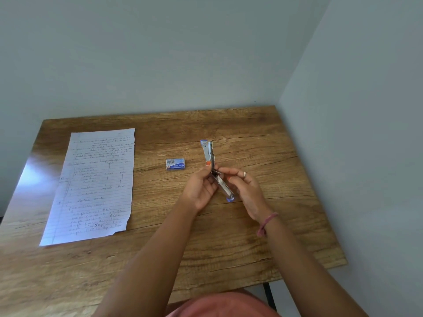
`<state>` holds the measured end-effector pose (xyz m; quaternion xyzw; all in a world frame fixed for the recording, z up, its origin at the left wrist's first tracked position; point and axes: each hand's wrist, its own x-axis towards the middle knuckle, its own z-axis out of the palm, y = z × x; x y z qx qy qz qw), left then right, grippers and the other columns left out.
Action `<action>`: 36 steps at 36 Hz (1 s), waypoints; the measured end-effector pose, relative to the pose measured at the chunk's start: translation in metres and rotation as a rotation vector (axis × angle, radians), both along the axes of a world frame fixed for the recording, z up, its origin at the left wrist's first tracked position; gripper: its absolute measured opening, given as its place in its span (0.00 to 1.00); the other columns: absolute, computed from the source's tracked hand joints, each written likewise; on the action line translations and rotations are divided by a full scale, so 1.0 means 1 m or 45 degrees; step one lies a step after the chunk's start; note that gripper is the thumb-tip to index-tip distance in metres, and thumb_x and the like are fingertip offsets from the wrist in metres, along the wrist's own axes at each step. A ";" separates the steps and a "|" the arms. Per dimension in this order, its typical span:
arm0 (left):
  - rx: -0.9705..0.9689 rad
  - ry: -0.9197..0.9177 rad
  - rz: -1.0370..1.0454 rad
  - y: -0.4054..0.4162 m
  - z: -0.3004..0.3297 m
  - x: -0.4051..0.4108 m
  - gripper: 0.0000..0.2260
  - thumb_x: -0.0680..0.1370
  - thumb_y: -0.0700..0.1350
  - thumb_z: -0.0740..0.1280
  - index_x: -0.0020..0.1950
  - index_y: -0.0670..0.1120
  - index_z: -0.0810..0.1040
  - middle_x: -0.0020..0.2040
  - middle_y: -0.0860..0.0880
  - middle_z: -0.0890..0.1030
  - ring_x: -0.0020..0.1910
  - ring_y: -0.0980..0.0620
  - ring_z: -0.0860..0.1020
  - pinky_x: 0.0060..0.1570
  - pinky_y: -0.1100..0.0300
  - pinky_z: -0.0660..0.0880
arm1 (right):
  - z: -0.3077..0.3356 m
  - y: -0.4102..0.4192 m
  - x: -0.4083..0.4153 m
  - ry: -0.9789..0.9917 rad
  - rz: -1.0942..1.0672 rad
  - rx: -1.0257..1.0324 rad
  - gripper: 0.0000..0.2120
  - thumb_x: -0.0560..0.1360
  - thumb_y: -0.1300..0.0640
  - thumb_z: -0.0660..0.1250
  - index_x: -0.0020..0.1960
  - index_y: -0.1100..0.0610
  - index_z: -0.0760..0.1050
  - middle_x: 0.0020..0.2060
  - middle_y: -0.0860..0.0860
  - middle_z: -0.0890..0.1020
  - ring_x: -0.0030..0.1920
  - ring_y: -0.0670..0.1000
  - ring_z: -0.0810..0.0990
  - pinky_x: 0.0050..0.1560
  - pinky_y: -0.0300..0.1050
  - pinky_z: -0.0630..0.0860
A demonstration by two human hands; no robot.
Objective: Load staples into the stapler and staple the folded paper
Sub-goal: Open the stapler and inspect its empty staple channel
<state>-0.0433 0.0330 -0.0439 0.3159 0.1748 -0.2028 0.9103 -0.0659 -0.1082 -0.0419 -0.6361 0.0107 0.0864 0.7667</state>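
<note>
Here both the left hand [201, 186] and right hand [246, 188] grip the opened stapler [214, 170], hiding its hinge; writing on the paper [96, 184] and staple box [175, 164] is unreadable.

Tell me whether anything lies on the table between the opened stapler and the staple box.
Nothing visible does. The stapler, swung open and held by the left hand and right hand, has only bare table between it and the staple box to its left.

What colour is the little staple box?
Blue and white staple box, seen from the head view.
</note>
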 end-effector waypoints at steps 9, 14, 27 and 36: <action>-0.196 0.004 -0.039 0.012 -0.008 -0.003 0.08 0.78 0.40 0.60 0.51 0.38 0.77 0.37 0.46 0.80 0.36 0.54 0.81 0.40 0.60 0.81 | 0.013 0.004 0.013 -0.033 -0.028 -0.173 0.13 0.77 0.65 0.61 0.57 0.55 0.80 0.55 0.52 0.84 0.58 0.51 0.81 0.61 0.48 0.76; -0.222 0.020 -0.063 0.012 -0.006 -0.002 0.09 0.80 0.40 0.59 0.51 0.38 0.77 0.37 0.46 0.79 0.35 0.54 0.80 0.40 0.61 0.81 | 0.028 0.005 0.025 -0.220 0.012 -0.520 0.22 0.78 0.66 0.60 0.59 0.40 0.74 0.56 0.46 0.80 0.56 0.46 0.80 0.59 0.45 0.76; -0.223 -0.018 -0.106 0.014 -0.006 0.001 0.10 0.80 0.41 0.59 0.50 0.39 0.78 0.37 0.48 0.79 0.34 0.54 0.79 0.39 0.62 0.80 | 0.044 0.004 0.051 -0.517 0.144 -1.031 0.34 0.75 0.73 0.55 0.71 0.41 0.67 0.62 0.40 0.69 0.58 0.41 0.73 0.48 0.30 0.74; -0.250 -0.050 -0.135 0.014 -0.008 0.003 0.10 0.77 0.42 0.62 0.54 0.39 0.78 0.39 0.48 0.80 0.34 0.55 0.79 0.38 0.62 0.79 | 0.044 0.003 0.054 -0.578 0.104 -1.038 0.36 0.74 0.74 0.54 0.73 0.41 0.63 0.65 0.44 0.70 0.60 0.30 0.69 0.53 0.26 0.70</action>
